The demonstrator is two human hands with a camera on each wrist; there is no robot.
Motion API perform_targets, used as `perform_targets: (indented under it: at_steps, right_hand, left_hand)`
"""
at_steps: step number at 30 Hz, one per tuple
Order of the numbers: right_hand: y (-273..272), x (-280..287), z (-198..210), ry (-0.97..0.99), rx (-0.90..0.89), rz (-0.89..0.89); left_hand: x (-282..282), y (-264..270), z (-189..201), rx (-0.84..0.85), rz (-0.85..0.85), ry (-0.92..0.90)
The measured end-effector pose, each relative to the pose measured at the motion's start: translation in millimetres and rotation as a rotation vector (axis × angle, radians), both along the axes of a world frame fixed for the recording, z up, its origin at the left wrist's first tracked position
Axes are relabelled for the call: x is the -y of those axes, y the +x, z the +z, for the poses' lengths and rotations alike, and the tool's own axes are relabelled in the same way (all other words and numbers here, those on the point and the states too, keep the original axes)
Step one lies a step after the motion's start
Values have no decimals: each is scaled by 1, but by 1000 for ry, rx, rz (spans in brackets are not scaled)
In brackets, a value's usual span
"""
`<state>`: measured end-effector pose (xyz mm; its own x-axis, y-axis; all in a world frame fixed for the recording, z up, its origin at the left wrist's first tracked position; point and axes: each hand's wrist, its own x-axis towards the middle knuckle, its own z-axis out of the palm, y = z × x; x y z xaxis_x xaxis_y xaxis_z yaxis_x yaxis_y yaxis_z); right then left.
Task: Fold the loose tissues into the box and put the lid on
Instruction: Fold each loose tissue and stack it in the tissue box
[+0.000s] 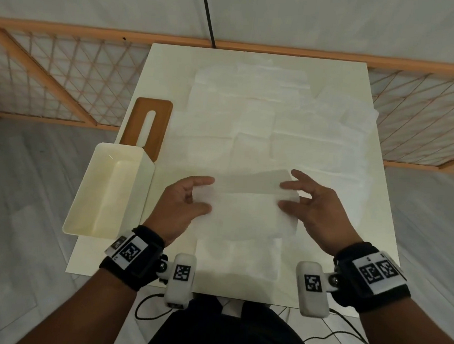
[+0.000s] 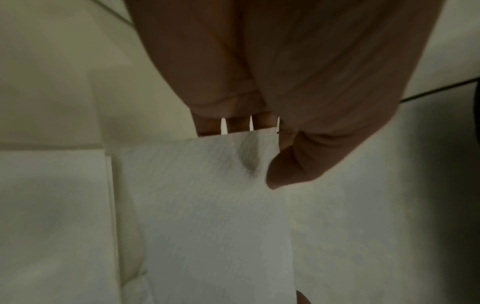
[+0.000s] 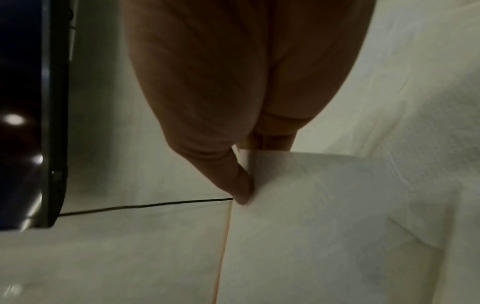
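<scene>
A white tissue [image 1: 247, 208] hangs stretched between my two hands just above the near half of the table. My left hand [image 1: 209, 195] pinches its left edge between thumb and fingers, and my right hand [image 1: 283, 195] pinches its right edge. The left wrist view shows the thumb [image 2: 298, 164] on top of the tissue [image 2: 213, 205] with fingers behind it. In the right wrist view the thumb [image 3: 241, 191] presses the tissue's [image 3: 324, 216] edge. The cream box [image 1: 142, 192] stands open at my left. Its brown slotted lid [image 1: 161, 128] lies behind it.
Several loose tissues [image 1: 252, 114] lie spread over the white table [image 1: 169, 67], one more [image 1: 238, 257] by the front edge. An orange lattice fence [image 1: 65, 77] runs behind the table. A black cable [image 1: 208, 13] drops to its far edge.
</scene>
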<state>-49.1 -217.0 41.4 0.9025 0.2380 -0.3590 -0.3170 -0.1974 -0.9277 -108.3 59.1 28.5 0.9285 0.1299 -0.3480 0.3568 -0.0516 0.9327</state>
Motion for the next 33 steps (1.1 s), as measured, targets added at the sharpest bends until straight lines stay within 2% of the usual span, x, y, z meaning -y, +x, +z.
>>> perform_targets:
  at_steps: [6,9,12,14,17,19,21,25,29,33]
  right_hand:
    - [0,2,-9,-409,183,111]
    - [-3,3,-17,-445,234,97]
    - [-7,9,-16,-473,217,173]
    - [-10,14,-10,-374,103,230]
    - [-12,19,-3,-143,-78,259]
    - [-15,20,-10,-137,-110,231]
    - [-18,16,-28,-213,-121,187]
    - [-30,4,-74,-599,-20,257]
    - [-39,-8,-97,-683,13,249]
    - [-42,-12,-108,-778,19,256]
  left_hand:
    - [-1,2,-14,55,-37,375]
    - [0,0,-17,103,-61,461]
    - [-5,-5,-22,95,-171,609]
    - [-6,-8,-19,99,-212,606]
    - [-9,-12,-15,40,-229,407]
    - [-9,-14,-21,-43,-257,365]
    - [-7,-14,-38,-101,-299,453]
    - [-2,-19,-81,-183,-352,666]
    - [-1,-21,-105,-246,-318,726]
    - [0,-18,-108,-288,-254,765]
